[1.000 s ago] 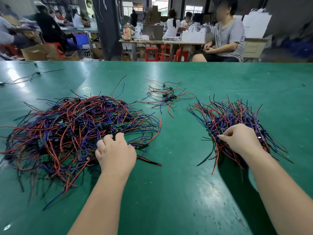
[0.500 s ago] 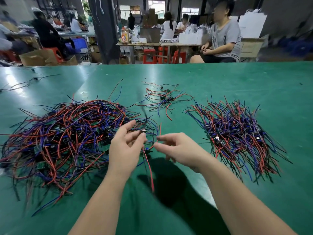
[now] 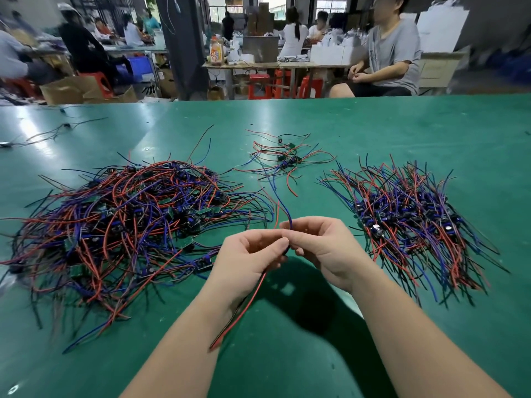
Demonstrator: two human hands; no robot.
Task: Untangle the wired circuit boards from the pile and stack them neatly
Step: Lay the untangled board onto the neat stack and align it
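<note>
The left hand [image 3: 250, 261] pinches 1 board's red wire [image 3: 244, 304], the right hand [image 3: 320, 248] its blue wire [image 3: 284, 209], and both leads want pulling straight before it joins the sorted stack [image 3: 416, 222].

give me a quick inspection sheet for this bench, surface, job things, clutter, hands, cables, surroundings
surface: green mat, glare at far left
job's things: tangled pile left; sorted stack right; small bunch far centre; held wired board, mostly hidden
clutter: stray black wires far left
grippers: left hand and right hand both pinch the held wired board, above the mat
cables: its red lead hangs under the left wrist, blue lead arches up
surroundings: seated people, red stools, cardboard boxes
</note>
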